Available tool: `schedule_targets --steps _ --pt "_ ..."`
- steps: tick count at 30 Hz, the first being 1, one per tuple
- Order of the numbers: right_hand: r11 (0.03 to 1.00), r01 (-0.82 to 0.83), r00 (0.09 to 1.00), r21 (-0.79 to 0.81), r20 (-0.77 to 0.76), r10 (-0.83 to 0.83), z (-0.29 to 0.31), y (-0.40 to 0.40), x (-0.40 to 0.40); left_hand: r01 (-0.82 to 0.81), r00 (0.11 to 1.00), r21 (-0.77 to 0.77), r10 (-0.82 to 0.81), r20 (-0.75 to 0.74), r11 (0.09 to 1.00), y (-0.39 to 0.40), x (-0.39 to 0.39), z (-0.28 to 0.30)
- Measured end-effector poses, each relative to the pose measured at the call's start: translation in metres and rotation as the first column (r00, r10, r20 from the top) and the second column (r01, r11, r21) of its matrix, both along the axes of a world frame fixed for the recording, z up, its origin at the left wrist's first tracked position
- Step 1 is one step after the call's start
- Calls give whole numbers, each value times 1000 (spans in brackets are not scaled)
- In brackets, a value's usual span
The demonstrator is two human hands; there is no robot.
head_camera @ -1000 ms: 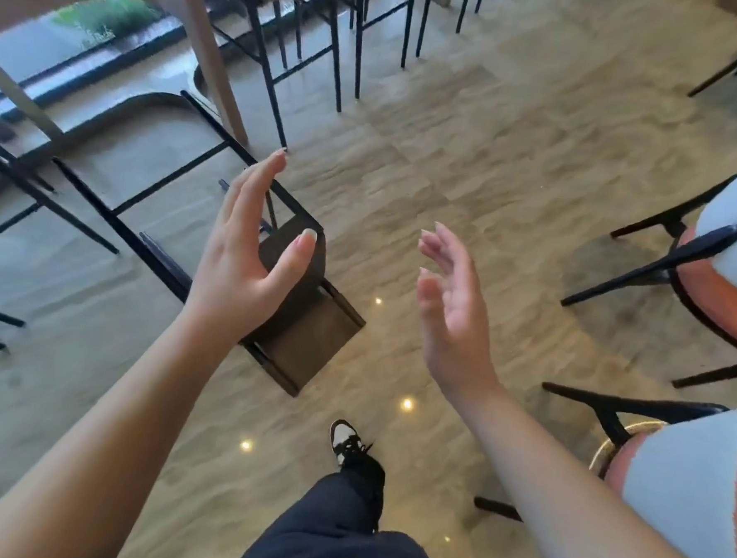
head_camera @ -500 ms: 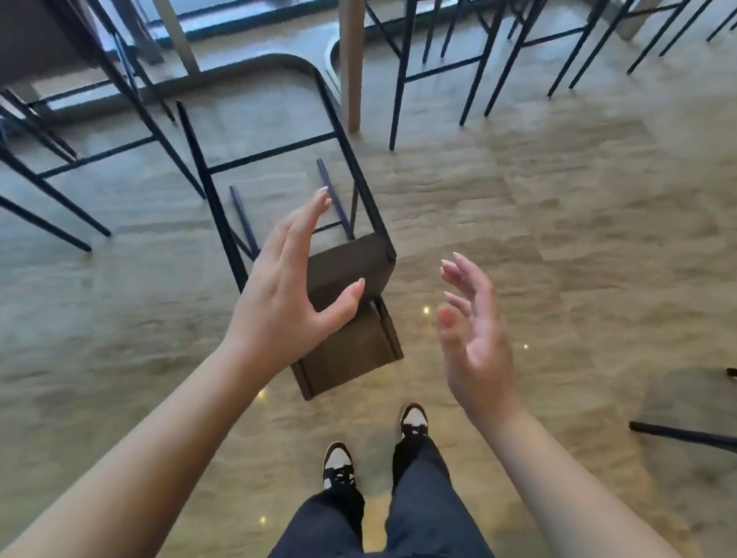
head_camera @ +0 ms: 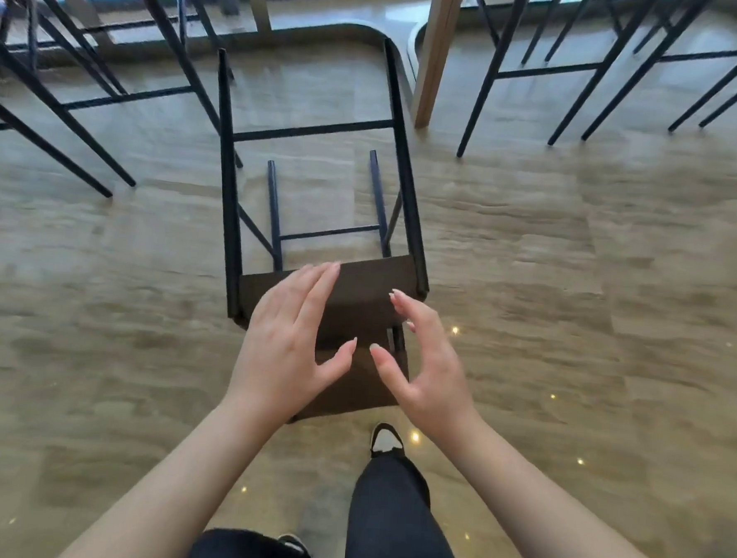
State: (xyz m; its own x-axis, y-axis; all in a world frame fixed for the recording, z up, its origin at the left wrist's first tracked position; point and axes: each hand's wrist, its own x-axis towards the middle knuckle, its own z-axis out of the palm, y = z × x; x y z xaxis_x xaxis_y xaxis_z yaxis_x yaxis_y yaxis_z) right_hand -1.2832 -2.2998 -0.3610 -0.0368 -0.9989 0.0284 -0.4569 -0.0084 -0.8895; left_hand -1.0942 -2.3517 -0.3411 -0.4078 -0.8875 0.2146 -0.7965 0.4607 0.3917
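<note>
A tall stool (head_camera: 363, 298) with a dark brown seat and black metal legs lies tipped over on the tan floor, its legs pointing away from me. My left hand (head_camera: 287, 343) hovers over the left part of the seat with fingers straight and spread. My right hand (head_camera: 424, 364) hovers over the seat's right part, fingers loosely bent, thumb out. Neither hand holds anything, and whether either touches the seat cannot be told.
Black legs of upright stools (head_camera: 586, 72) stand at the back right, and more stools (head_camera: 68, 88) at the back left. A wooden post (head_camera: 432, 54) rises behind the fallen stool. My dark trouser leg and shoe (head_camera: 387, 441) are just below the seat.
The view has turned so the fallen stool now lies straight ahead. Both hands have come down and closer together over its seat.
</note>
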Motion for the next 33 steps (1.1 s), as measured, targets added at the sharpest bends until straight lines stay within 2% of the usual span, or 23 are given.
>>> schedule_targets --steps 5,12,16,21,27,33 --pt "986 -144 953 83 -256 160 -127 -13 4 -31 990 44 24 137 999 0 9 -128" --pt "945 -288 794 155 -513 327 -298 -21 11 -89 944 166 30 328 982 24 19 -313" --pt "914 -342 726 215 -557 403 -396 -23 10 -100 914 244 -7 405 965 30 25 -416" --pt "853 -404 601 330 -608 519 -495 -26 11 -108 852 313 -74 518 944 22 32 -517" --pt "804 -422 521 419 -613 594 -584 -19 13 -74 800 400 -185 571 913 36 42 -612" --pt "712 -461 332 530 -641 692 -652 9 15 -79 787 494 -250 564 866 61 50 -675"
